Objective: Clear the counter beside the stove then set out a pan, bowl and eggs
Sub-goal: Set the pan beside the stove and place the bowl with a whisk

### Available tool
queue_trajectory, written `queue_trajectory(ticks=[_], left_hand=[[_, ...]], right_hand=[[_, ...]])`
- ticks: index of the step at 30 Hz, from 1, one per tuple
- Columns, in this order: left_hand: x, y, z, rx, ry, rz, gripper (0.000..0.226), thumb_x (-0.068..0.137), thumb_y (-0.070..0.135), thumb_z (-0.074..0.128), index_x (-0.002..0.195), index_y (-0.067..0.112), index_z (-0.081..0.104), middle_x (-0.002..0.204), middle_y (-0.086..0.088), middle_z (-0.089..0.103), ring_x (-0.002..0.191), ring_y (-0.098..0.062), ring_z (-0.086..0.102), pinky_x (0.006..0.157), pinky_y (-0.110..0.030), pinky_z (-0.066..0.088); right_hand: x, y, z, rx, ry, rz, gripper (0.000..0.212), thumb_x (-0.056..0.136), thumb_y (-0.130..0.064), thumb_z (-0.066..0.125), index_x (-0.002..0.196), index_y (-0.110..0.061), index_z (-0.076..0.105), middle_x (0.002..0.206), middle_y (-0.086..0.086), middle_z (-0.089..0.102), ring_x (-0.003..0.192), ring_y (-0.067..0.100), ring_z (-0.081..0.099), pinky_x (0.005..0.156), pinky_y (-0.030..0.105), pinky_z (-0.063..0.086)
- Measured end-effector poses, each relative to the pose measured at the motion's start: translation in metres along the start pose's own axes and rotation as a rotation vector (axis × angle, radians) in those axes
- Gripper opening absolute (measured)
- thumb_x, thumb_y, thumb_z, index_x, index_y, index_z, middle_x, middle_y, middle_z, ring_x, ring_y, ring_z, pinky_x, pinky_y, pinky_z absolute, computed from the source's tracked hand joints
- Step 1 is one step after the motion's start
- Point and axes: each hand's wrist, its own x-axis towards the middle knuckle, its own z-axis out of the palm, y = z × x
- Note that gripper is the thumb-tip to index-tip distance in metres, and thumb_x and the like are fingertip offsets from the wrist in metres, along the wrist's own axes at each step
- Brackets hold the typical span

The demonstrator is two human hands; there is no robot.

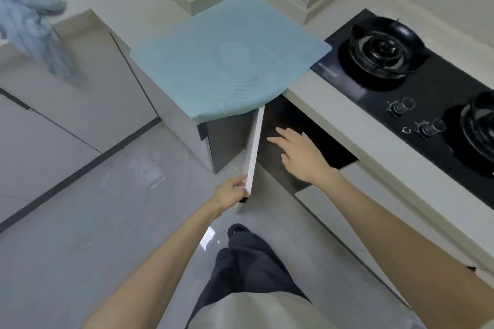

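A pale printed mark [328,70] is showing on the near left corner of the black glass stove [374,93], but it is reading too blurred to make out; small white symbols are sitting beside the two knobs [403,105], also illegible. The counter [315,96] beside the stove is lying under a light blue mat [227,59] with faint concentric rings, which is covering the corner and just overlapping the stove's left edge. Below it, a white cabinet door [255,147] is standing swung out toward the person. The left hand [230,192] is gripping the door's lower outer edge, fingers curled round it. The right hand [302,155] is reaching toward the dark cabinet opening [307,120] with fingers straight and spread, holding nothing. The inside of the cabinet is showing only as shadow, so what it is holding cannot be told. A blue towel [29,21] is hanging at the far left, blurred.
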Motion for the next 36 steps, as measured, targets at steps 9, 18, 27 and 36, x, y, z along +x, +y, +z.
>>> queue_trajectory(ticks=[9, 18, 27, 36], left_hand=[[0.033, 0.053, 0.091, -0.085, -0.270, -0.076, 0.053, 0.100, 0.024, 0.042, 0.150, 0.028, 0.025, 0.154, 0.004, 0.028, 0.138, -0.022, 0.034, 0.102, -0.036, 0.037], [0.079, 0.103, 0.166, -0.395, -0.243, -0.127, 0.066, 0.088, -0.004, 0.039, 0.148, 0.020, 0.028, 0.156, 0.005, 0.026, 0.134, -0.022, 0.040, 0.097, -0.038, 0.046], [0.108, 0.148, 0.218, -0.517, -0.159, -0.129, 0.059, 0.094, -0.004, 0.032, 0.150, 0.015, 0.028, 0.157, 0.014, 0.018, 0.123, -0.016, 0.047, 0.094, -0.036, 0.048], [0.121, 0.170, 0.240, -0.454, -0.124, -0.120, 0.069, 0.086, -0.013, 0.033, 0.141, 0.028, 0.040, 0.154, 0.014, 0.024, 0.121, -0.018, 0.050, 0.101, -0.037, 0.046]], right_hand=[[-0.100, 0.092, -0.003, 0.046, 0.074, 0.293, 0.055, 0.096, -0.013, 0.043, 0.148, -0.024, 0.030, 0.159, 0.000, 0.019, 0.146, 0.021, 0.016, 0.119, 0.041, 0.015], [-0.156, 0.203, -0.005, 0.078, -0.004, 0.431, 0.060, 0.099, -0.015, 0.039, 0.153, -0.015, 0.013, 0.162, -0.002, 0.004, 0.149, 0.016, 0.004, 0.120, 0.038, 0.006], [-0.159, 0.261, 0.002, 0.094, -0.024, 0.189, 0.060, 0.095, -0.015, 0.044, 0.151, -0.019, 0.025, 0.159, -0.006, 0.018, 0.144, 0.015, 0.021, 0.115, 0.026, 0.016], [-0.159, 0.275, 0.001, 0.119, 0.006, 0.107, 0.063, 0.090, -0.015, 0.051, 0.149, -0.021, 0.032, 0.157, -0.008, 0.025, 0.140, 0.013, 0.028, 0.114, 0.026, 0.021]])
